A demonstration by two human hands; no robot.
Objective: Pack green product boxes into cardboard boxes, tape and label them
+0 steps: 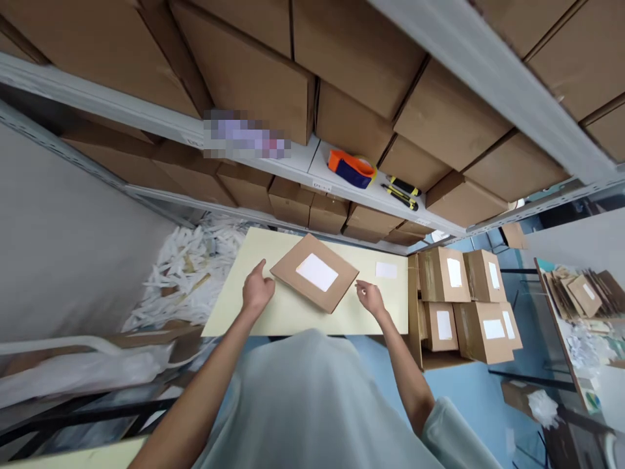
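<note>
No lettering can be read (the shelf label [321, 187] is too small).

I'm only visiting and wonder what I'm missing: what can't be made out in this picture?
Head view: what, if anything, is inside the box on the table; its closed cardboard hides it.
Head view: any print on the box's white label; too small to read.
Head view: what lies under the pixelated patch by the shelf.
Head view: the uppermost cartons; the top edge cuts them off.

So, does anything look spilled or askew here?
Left of the cream table, white scraps lie in a messy heap, perhaps spilled. The carton between left hand and right hand looks askew, turned diagonally to the table.
</note>
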